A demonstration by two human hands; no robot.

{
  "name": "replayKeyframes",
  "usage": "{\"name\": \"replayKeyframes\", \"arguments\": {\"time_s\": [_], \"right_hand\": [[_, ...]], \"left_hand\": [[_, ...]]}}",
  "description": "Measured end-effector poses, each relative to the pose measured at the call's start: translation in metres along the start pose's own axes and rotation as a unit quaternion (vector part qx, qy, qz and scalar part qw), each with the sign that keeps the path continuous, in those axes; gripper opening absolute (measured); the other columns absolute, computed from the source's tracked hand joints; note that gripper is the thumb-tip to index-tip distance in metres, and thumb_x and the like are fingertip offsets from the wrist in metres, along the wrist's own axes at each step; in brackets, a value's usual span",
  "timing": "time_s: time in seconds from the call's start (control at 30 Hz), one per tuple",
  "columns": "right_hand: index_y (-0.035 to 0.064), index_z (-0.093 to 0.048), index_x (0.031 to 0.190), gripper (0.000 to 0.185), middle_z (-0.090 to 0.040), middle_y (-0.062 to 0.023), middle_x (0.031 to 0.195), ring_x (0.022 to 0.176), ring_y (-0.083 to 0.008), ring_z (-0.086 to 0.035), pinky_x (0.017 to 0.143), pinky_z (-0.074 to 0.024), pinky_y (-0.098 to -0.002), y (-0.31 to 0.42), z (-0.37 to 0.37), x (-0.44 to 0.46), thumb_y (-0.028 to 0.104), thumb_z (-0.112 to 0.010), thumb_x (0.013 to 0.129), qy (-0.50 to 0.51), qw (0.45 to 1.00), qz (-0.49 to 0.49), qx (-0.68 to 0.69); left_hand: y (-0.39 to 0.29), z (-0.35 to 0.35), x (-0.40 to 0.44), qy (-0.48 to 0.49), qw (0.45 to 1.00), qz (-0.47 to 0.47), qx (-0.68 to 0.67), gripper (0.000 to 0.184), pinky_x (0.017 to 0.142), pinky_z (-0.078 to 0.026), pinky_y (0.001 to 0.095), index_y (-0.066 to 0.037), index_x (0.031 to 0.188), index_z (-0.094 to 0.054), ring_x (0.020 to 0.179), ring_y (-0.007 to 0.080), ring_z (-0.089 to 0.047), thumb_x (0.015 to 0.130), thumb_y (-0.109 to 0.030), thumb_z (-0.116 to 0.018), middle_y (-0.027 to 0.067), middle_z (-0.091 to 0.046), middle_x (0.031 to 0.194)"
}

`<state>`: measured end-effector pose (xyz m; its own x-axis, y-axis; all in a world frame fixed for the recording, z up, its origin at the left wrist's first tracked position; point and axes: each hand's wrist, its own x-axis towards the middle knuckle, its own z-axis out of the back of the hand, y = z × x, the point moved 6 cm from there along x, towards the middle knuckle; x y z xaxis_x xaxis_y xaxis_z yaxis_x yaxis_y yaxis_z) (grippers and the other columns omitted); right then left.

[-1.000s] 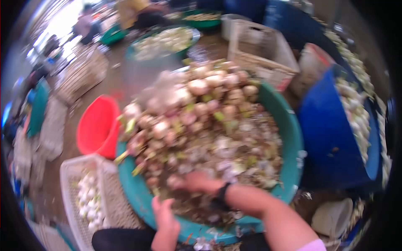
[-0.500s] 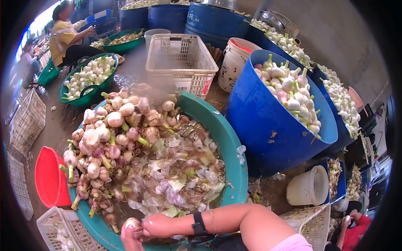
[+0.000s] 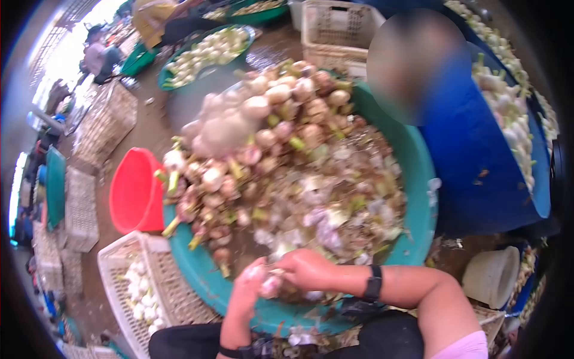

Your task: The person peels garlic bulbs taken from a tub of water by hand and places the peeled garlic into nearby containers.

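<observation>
Over the near edge of a large green tub (image 3: 426, 197), a pinkish-white garlic bulb (image 3: 271, 286) sits between my two hands. My left hand (image 3: 244, 292) is closed around its left side. From the right, my closed right hand (image 3: 308, 269) pinches the top of the same bulb, and motion blur softens the fingers. Unpeeled garlic bulbs with stems are heaped (image 3: 224, 185) along the tub's far left side. Loose wet skins (image 3: 326, 218) cover the water in the tub's middle and right.
A white crate (image 3: 179, 284) with peeled bulbs stands at my left, below a red bucket (image 3: 136, 191). A blue barrel (image 3: 484, 161) of white garlic leans at the right, above a white bucket (image 3: 491, 274). Another crate (image 3: 338, 30) is behind the tub. People sit at the upper left.
The view has swung left and down, so the tub appears farther right and the left crate shows more fully. More of my left forearm is visible. Both hands stay on a garlic bulb.
</observation>
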<state>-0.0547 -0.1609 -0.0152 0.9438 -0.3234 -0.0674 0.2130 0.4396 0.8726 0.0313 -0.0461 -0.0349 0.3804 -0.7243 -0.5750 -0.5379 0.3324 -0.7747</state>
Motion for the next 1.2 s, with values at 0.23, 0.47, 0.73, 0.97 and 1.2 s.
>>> {"name": "replayKeyframes", "arguments": {"time_s": [0.23, 0.47, 0.73, 0.97, 1.2], "right_hand": [[-0.0008, -0.062, 0.09, 0.025, -0.062, -0.0036, 0.074, 0.062, -0.0132, -0.057, 0.054, -0.0462, -0.028, -0.063, -0.02, -0.012, 0.022, -0.055, 0.086, 0.09, 0.818, -0.348, 0.449], [0.0001, -0.056, 0.087, 0.029, -0.059, -0.0088, 0.082, 0.073, -0.0185, -0.056, 0.066, -0.044, -0.0334, -0.026, 0.008, -0.01, 0.028, -0.05, 0.088, 0.096, 0.942, -0.067, 0.316], [0.009, -0.06, 0.088, 0.021, -0.057, -0.0082, 0.095, 0.081, -0.0275, -0.057, 0.068, -0.0465, -0.0348, -0.028, 0.034, -0.039, 0.026, -0.061, 0.075, 0.109, 0.91, -0.05, -0.398], [0.0135, -0.063, 0.099, 0.027, -0.056, -0.0082, 0.098, 0.087, -0.0269, -0.055, 0.071, -0.0461, -0.0352, 0.043, 0.05, 0.004, 0.019, -0.065, 0.073, -0.066, 0.974, 0.212, -0.038], [0.0075, -0.057, 0.077, 0.006, -0.052, -0.009, 0.079, 0.074, -0.0289, -0.052, 0.066, -0.0455, -0.0344, 0.034, 0.039, -0.006, 0.011, -0.059, 0.072, 0.007, 0.97, 0.205, -0.127]], "left_hand": [[-0.028, -0.032, -0.018, 0.021, 0.884, -0.25, 0.394, 0.055, 0.09, -0.04, 0.0316, 0.0, 0.118, -0.049, 0.106, 0.0204, -0.049, 0.067, -0.008, -0.068, 0.0144, -0.048, 0.12], [-0.015, -0.002, -0.006, -0.095, 0.962, -0.242, 0.085, 0.026, 0.085, -0.044, 0.0327, -0.007, 0.104, -0.054, 0.106, 0.0239, -0.052, 0.082, -0.017, -0.06, 0.0088, -0.051, 0.119], [-0.015, 0.041, -0.016, -0.266, 0.939, -0.135, -0.17, 0.028, 0.068, -0.046, 0.0272, -0.009, 0.098, -0.051, 0.082, 0.0122, -0.052, 0.084, -0.032, -0.057, 0.0017, -0.054, 0.095], [-0.055, -0.019, -0.027, -0.088, 0.886, -0.37, 0.267, 0.028, 0.082, -0.042, 0.0319, -0.002, 0.092, -0.049, 0.093, 0.0206, -0.053, 0.077, -0.017, -0.067, 0.0118, -0.056, 0.098], [-0.047, -0.009, -0.029, -0.163, 0.923, -0.306, 0.167, 0.024, 0.077, -0.047, 0.0329, -0.001, 0.092, -0.05, 0.085, 0.0206, -0.058, 0.081, -0.018, -0.063, 0.012, -0.06, 0.092]]}}
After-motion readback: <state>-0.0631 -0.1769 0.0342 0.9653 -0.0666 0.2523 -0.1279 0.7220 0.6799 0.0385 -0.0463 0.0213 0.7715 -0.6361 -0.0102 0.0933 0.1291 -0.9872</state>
